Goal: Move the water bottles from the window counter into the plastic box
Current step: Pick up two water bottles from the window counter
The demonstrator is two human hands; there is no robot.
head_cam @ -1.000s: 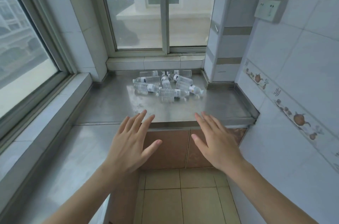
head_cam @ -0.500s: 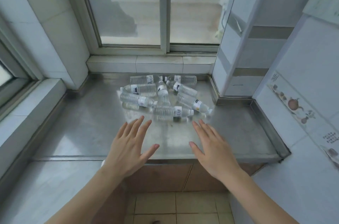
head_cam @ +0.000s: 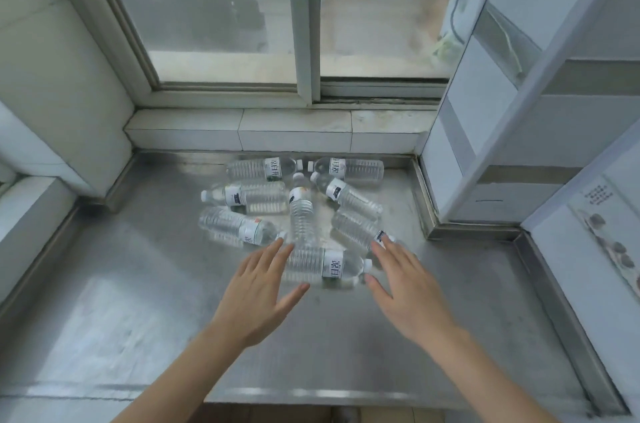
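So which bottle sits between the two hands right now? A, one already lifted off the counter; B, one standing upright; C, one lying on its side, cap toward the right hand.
C: the nearest bottle lies flat between the open left hand and right hand, cap pointing right.

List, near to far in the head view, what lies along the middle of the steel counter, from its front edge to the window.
Counter front edge → left hand and right hand, side by side → nearest bottle → upright-pointing middle bottle → tiled ledge → window frame.
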